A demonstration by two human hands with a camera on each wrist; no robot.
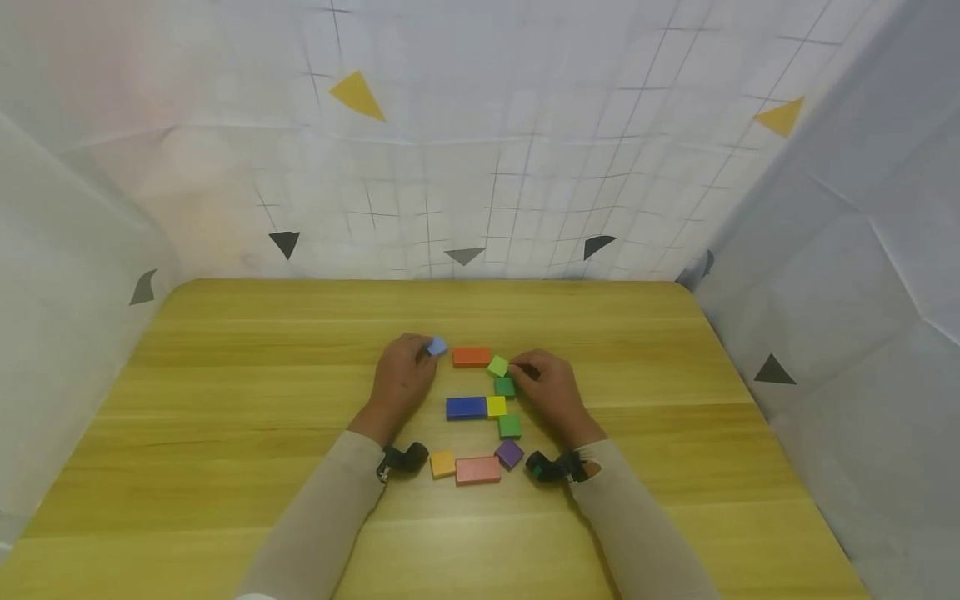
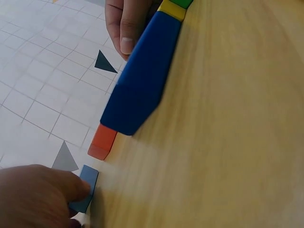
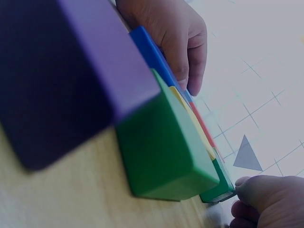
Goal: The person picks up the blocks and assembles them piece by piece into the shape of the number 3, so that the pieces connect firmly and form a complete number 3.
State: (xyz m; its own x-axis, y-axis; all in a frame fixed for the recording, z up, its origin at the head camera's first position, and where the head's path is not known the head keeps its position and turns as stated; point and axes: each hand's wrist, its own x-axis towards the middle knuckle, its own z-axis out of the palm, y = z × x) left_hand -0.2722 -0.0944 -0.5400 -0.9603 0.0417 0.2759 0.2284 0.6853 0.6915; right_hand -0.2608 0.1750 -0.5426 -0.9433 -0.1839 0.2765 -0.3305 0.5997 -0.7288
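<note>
My left hand (image 1: 405, 375) pinches a small light blue block (image 1: 437, 347) between thumb and fingertips, left of an orange-red oblong block (image 1: 472, 357). That light blue block (image 2: 89, 176) also shows at the left thumb in the left wrist view. On the other side, the right hand (image 1: 553, 385) has its thumb and finger together at the corner of a tilted light green block (image 1: 498, 366). This block lies by the orange-red block's right end, just above a dark green block (image 1: 505, 387). In the right wrist view nearer blocks partly hide the right fingertips' contact.
Below lie a blue oblong block (image 1: 467, 408) against a yellow block (image 1: 497, 407), and a green block (image 1: 510, 427). Nearest me are a turned purple block (image 1: 509, 454), a pink oblong block (image 1: 477, 470) and an orange-yellow block (image 1: 442, 464). White sheeting (image 1: 465, 167) surrounds the wooden table (image 1: 262, 375).
</note>
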